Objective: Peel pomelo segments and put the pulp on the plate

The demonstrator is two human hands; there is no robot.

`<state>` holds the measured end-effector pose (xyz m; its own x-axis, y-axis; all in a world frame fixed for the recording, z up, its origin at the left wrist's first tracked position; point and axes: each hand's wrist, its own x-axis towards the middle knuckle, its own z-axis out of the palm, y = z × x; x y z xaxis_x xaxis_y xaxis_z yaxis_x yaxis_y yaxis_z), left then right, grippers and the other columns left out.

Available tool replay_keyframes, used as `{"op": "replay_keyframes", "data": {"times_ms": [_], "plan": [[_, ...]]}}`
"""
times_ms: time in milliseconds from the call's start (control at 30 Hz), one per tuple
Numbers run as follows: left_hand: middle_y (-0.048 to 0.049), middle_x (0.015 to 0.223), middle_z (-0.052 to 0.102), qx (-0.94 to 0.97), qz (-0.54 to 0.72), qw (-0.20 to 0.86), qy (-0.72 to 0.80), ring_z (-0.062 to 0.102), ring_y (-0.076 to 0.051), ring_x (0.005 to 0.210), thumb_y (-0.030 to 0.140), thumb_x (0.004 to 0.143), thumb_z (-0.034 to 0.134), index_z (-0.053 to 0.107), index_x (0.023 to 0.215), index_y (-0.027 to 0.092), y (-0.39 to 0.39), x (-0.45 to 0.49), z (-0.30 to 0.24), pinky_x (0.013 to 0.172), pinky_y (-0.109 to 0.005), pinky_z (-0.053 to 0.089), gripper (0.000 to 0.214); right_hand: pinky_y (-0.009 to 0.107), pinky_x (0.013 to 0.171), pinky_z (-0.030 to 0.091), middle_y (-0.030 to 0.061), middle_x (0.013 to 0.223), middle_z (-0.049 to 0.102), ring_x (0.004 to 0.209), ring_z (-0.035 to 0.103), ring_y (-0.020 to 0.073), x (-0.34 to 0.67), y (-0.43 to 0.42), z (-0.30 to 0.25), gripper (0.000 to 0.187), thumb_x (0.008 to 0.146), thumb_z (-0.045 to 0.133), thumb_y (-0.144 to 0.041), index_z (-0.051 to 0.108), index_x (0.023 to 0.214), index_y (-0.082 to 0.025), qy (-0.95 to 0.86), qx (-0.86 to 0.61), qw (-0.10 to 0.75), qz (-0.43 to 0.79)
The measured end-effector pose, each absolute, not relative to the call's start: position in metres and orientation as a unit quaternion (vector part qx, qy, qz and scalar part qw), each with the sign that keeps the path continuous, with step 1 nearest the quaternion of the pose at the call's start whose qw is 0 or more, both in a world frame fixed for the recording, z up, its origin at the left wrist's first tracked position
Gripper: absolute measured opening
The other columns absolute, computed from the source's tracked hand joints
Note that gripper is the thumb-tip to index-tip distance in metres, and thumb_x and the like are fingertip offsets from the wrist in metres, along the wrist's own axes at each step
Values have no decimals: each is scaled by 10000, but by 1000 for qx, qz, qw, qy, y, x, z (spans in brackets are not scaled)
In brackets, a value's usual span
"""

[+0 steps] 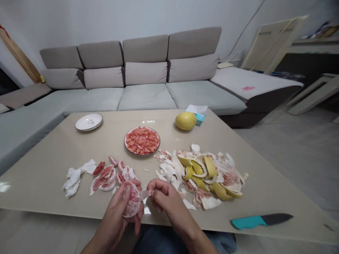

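My left hand (pixel 120 208) is closed around a pomelo segment (pixel 132 199), pink flesh under whitish membrane. Close beside it, my right hand (pixel 165 197) pinches a thin pale strip of membrane (pixel 145 194) at the segment's right edge. Behind my left hand lie several loose pomelo segments (pixel 107 176), some partly bare. A plate (pixel 142 154) heaped with small pieces of pink pomelo flesh (pixel 142 140) stands farther back. To the right of my hands spreads a pile of yellow pomelo peel (pixel 210 167) mixed with white pith and membrane scraps (pixel 172 171).
A knife (pixel 250 222) with a turquoise handle lies at the table's (pixel 53 151) front right. Whole yellow pomelo (pixel 185 121) and tissue pack (pixel 199 116) stand at the back. Crumpled tissue (pixel 74 180) and a white plate (pixel 88 122) are left. Beyond is a grey sofa (pixel 145 97).
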<state>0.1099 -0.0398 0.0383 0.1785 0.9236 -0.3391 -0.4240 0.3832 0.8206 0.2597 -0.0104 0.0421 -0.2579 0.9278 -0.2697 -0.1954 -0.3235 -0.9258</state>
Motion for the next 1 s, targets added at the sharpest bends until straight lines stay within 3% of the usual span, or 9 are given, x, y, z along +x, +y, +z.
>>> {"op": "replay_keyframes", "data": {"times_ms": [133, 233, 400, 600, 700, 767, 833, 933, 1000], "plan": [[25, 570, 566, 290, 478, 717, 416, 507, -121, 425, 499, 868, 593, 525, 1219, 171, -40, 110, 37, 328, -200, 444, 486, 209, 446, 157, -104, 429, 384, 411, 242, 56, 259, -11, 42, 87, 639, 541, -269, 528, 638, -183, -386, -415, 416, 711], [-4, 708, 596, 291, 486, 721, 398, 485, -100, 429, 507, 869, 584, 541, 1185, 187, -37, 107, 40, 288, -190, 430, 451, 220, 445, 124, -98, 484, 378, 408, 169, 43, 267, -8, 42, 160, 649, 573, -329, 519, 630, -180, -353, -374, 451, 730], [-56, 909, 606, 295, 506, 705, 400, 497, -99, 507, 484, 876, 583, 529, 1250, 192, -33, 97, 47, 297, -184, 435, 477, 228, 465, 179, -84, 505, 380, 439, 250, 75, 291, 4, 40, 176, 701, 572, -352, 517, 652, -192, -394, -467, 514, 601], [-49, 906, 622, 341, 434, 749, 366, 545, -116, 638, 303, 846, 679, 428, 1418, 244, -37, 93, 45, 503, -200, 452, 627, 248, 529, 271, -51, 547, 398, 546, 380, 132, 298, 15, 29, 190, 743, 497, -257, 408, 579, -218, -531, -633, 461, 323], [-52, 875, 637, 397, 400, 734, 380, 569, -128, 668, 302, 865, 661, 391, 1455, 225, -38, 93, 47, 622, -246, 482, 653, 254, 542, 286, -42, 555, 439, 551, 422, 143, 307, 20, 17, 205, 772, 511, -246, 434, 585, -215, -579, -674, 394, 234], [-66, 919, 642, 420, 393, 718, 392, 610, -170, 770, 308, 864, 662, 413, 1446, 220, -38, 93, 48, 722, -300, 508, 639, 260, 559, 310, -23, 591, 496, 573, 472, 154, 314, 23, 8, 176, 792, 512, -239, 496, 619, -205, -607, -686, 352, 192], [-82, 1009, 646, 426, 400, 707, 399, 638, -198, 842, 310, 844, 685, 446, 1421, 235, -37, 94, 48, 789, -340, 516, 629, 268, 597, 348, 15, 713, 591, 640, 540, 172, 320, 25, 2, 120, 800, 495, -204, 612, 779, -185, -625, -686, 332, 170], [-133, 1165, 643, 413, 406, 714, 393, 668, -229, 886, 319, 825, 705, 503, 1354, 228, -36, 95, 48, 789, -360, 532, 574, 289, 639, 381, 53, 827, 674, 717, 608, 204, 322, 25, -1, 275, 849, 472, -229, 669, 1037, -191, -621, -701, 307, 168], [-163, 1207, 641, 394, 405, 727, 389, 681, -237, 883, 337, 830, 696, 565, 1271, 196, -35, 95, 48, 765, -350, 543, 481, 297, 622, 380, 52, 750, 697, 691, 625, 221, 320, 24, 0, 271, 888, 471, -312, 706, 968, -206, -611, -714, 291, 178]]}}
